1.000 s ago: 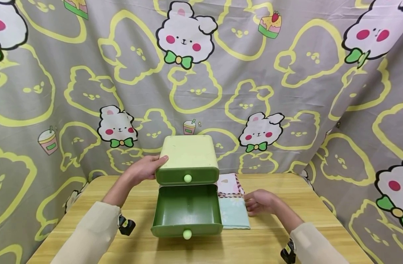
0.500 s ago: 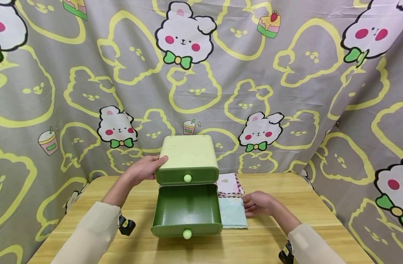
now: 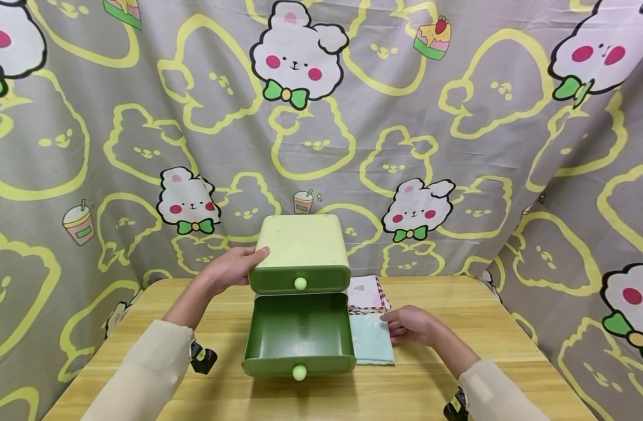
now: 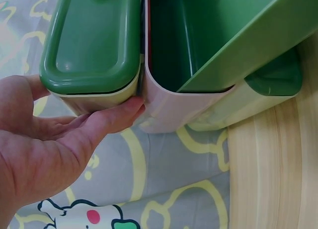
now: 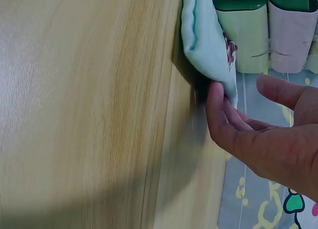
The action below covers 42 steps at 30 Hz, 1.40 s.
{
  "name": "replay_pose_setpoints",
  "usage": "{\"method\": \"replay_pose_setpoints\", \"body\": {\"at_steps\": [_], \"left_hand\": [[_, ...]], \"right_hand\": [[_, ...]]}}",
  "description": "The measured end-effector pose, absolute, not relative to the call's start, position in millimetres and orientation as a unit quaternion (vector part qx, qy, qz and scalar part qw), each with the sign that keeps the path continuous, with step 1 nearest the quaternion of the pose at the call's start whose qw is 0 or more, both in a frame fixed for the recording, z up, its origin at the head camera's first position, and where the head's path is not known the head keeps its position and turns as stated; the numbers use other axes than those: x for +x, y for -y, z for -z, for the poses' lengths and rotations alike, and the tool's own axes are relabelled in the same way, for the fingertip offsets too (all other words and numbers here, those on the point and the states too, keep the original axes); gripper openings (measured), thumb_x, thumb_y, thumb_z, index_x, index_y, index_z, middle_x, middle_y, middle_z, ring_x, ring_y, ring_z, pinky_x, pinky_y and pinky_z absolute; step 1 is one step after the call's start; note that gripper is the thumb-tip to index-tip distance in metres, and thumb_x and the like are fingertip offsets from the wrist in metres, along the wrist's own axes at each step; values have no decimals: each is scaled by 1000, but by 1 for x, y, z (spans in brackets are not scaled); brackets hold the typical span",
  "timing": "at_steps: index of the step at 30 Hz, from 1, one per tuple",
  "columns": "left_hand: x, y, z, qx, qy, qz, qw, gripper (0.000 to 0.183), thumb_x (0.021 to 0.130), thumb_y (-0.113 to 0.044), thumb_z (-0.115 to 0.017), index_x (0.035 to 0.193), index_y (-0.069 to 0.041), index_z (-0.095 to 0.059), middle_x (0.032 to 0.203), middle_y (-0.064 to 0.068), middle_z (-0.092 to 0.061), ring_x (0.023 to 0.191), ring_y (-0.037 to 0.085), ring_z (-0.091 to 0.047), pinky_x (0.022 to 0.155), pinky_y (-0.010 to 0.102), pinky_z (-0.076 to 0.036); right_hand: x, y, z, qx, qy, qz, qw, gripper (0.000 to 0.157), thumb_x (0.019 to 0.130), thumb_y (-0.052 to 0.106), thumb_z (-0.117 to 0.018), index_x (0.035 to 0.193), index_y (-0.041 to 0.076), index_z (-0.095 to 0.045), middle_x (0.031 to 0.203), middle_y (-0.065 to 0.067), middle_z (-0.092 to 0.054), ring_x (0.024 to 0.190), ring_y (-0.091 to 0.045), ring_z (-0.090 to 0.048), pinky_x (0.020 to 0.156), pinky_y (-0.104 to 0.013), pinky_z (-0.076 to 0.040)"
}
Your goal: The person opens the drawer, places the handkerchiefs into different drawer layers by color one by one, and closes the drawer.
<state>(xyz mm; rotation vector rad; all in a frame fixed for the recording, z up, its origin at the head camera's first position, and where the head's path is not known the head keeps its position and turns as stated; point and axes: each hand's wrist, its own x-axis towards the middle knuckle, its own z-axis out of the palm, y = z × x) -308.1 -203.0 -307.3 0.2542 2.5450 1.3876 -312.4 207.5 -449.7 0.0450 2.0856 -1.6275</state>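
A small tiered drawer box (image 3: 300, 240) with a pale yellow-green top and green drawer fronts stands on the table. Its upper drawer (image 3: 279, 282) is closed, while the green drawer (image 3: 300, 327) beneath is pulled out with nothing in it. My left hand (image 3: 230, 270) grips the top tier at its left side, one digit over the top and others along the side (image 4: 44, 149). At the right lies a folded light blue cloth (image 3: 371, 342). My right hand (image 3: 413, 326) touches its right edge, fingertips at its underside and thumb (image 5: 278, 90) raised apart from the cloth.
A white and pink folded cloth (image 3: 363, 292) with red checked trim lies behind the blue one. The wooden table (image 3: 447, 374) meets a grey patterned curtain (image 3: 321, 128) at the back and sides. A lower tier (image 4: 213, 117) shows under the pulled-out drawer.
My right hand has shifted slightly left, its upper digit now over the blue cloth's edge. The cloth's right edge has drawn in a little to the left. My left hand stays put.
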Motion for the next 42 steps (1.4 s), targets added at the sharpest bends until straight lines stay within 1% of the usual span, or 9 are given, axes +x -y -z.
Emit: {"method": "replay_pose_setpoints", "body": {"at_steps": [8,11,14,17,20,24,28,33,42], "left_hand": [[-308,202,307,90,-869,-473,117,66,109,-49,-39,157,-4,-37,114,11,-69,102,16,-65,103,45,-53],[-308,202,307,90,-869,-473,117,65,109,-49,-39,156,-4,-38,111,10,-69,99,15,-65,101,44,-53],[-307,202,307,88,-869,-474,116,65,109,-49,-39,156,-4,-39,110,9,-69,98,15,-65,100,43,-54],[-307,202,306,86,-868,-474,115,65,109,-49,-39,156,-4,-38,111,10,-68,98,15,-65,100,42,-54],[-307,202,306,85,-868,-475,115,65,109,-48,-39,157,-4,-36,111,10,-68,97,15,-64,98,41,-54],[-307,202,306,85,-865,-480,117,64,110,-47,-38,156,-3,-37,109,10,-68,94,14,-64,95,38,-55],[-307,203,307,86,-864,-483,118,63,110,-46,-38,156,-3,-38,109,10,-68,94,14,-65,96,39,-55],[-307,203,307,86,-866,-479,118,65,109,-48,-38,157,-4,-36,113,11,-68,99,15,-65,101,43,-53],[-307,203,308,85,-868,-476,116,66,109,-49,-38,158,-6,-35,119,13,-67,105,17,-65,104,46,-52]], "right_hand": [[-308,-201,453,8,-784,574,237,31,94,17,-65,115,-6,-61,88,-9,-68,75,-16,-63,70,-32,-57],[-307,-199,454,-3,-782,575,239,46,94,14,-64,129,-11,-51,90,-10,-69,76,-16,-64,67,-31,-55],[-305,-198,453,-11,-778,580,241,66,93,11,-63,145,-16,-33,96,-12,-71,78,-17,-67,66,-31,-55],[-304,-198,451,-16,-773,585,246,75,92,8,-64,151,-17,-24,97,-13,-71,78,-18,-68,64,-32,-57],[-303,-198,450,-23,-766,591,253,64,91,6,-63,145,-14,-36,93,-10,-72,75,-18,-69,61,-31,-57],[-304,-198,450,-33,-762,596,249,35,92,6,-63,124,-8,-55,89,-7,-71,74,-18,-70,61,-31,-59],[-305,-195,450,-31,-765,603,223,18,92,7,-62,108,-3,-62,87,-6,-70,75,-18,-70,63,-30,-59],[-306,-191,449,-22,-760,619,196,13,91,7,-61,99,-3,-62,84,-7,-70,75,-18,-70,64,-31,-59],[-303,-189,435,-37,-745,639,189,19,94,6,-60,107,-8,-63,82,-6,-74,73,-17,-73,65,-30,-61]]}}
